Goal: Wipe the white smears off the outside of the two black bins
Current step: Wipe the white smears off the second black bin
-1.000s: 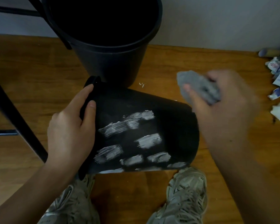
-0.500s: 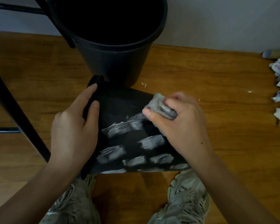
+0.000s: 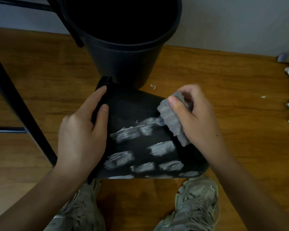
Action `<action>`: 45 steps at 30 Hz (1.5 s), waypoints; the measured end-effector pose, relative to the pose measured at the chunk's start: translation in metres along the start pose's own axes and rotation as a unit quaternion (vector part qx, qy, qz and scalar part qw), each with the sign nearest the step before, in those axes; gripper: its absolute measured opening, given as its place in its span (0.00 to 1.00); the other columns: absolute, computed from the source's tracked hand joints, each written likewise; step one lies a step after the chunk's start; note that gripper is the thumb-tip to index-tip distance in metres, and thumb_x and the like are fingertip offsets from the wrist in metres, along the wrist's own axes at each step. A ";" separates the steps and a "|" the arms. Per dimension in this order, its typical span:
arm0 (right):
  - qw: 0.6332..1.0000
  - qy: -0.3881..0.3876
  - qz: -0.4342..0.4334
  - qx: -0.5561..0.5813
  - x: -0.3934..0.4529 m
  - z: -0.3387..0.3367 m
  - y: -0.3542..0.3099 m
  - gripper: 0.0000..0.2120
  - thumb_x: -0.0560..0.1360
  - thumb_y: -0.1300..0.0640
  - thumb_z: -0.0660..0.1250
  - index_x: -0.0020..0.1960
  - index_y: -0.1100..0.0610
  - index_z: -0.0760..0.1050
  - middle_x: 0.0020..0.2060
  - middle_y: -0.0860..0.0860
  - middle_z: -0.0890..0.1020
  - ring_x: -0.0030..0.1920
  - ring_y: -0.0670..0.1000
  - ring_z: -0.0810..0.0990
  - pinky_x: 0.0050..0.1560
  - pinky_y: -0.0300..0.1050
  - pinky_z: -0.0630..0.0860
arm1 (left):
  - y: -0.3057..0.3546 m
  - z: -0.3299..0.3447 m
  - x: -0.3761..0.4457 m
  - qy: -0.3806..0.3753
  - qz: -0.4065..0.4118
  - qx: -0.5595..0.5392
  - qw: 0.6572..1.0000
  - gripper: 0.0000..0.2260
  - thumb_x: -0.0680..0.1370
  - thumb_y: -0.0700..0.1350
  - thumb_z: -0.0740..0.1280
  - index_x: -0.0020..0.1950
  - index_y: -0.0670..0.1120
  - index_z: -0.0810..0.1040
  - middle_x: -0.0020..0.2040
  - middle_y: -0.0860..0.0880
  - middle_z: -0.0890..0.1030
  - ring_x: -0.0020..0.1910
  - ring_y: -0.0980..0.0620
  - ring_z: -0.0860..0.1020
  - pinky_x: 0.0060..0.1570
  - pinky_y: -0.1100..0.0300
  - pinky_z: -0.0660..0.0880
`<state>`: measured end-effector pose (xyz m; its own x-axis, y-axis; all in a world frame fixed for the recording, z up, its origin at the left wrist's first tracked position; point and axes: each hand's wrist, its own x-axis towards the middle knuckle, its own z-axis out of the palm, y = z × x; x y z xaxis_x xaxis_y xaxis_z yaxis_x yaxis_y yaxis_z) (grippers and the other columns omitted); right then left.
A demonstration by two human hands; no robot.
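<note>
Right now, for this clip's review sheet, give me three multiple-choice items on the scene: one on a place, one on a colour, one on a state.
1. Where is the upright bin relative to the smeared bin?
A. Behind it, toward the wall
B. On top of it
C. By the shoes

2. What colour is the cloth?
A. Red
B. Grey
C. Yellow

3. How does the smeared bin stand?
A. Upright on its base
B. Upside down
C. On its side across the floor

Answers:
1 A, its rim rises at the top of the view, against the wall.
2 B, the wad gripped by the right hand is grey.
3 C, its rim is under the left hand and its wall, with the white smears, faces up.
</note>
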<state>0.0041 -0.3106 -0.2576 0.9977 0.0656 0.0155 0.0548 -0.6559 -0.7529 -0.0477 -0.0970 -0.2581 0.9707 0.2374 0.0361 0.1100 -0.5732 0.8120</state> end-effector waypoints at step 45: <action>0.957 -0.018 -0.229 -0.176 -0.037 0.031 -0.014 0.17 0.77 0.49 0.63 0.60 0.57 0.79 0.59 0.57 0.77 0.59 0.53 0.74 0.56 0.40 0.70 | 0.001 -0.001 0.009 -0.027 -0.013 -0.022 0.999 0.17 0.83 0.45 0.56 0.73 0.50 0.68 0.40 0.65 0.73 0.36 0.66 0.75 0.39 0.58 0.76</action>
<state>-0.0342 -0.2811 -0.2682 0.8646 0.4278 0.2633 0.5016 -0.7645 -0.4049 -0.0390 -0.0944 -0.2564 0.9780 0.2082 -0.0154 0.1266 -0.5327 0.8368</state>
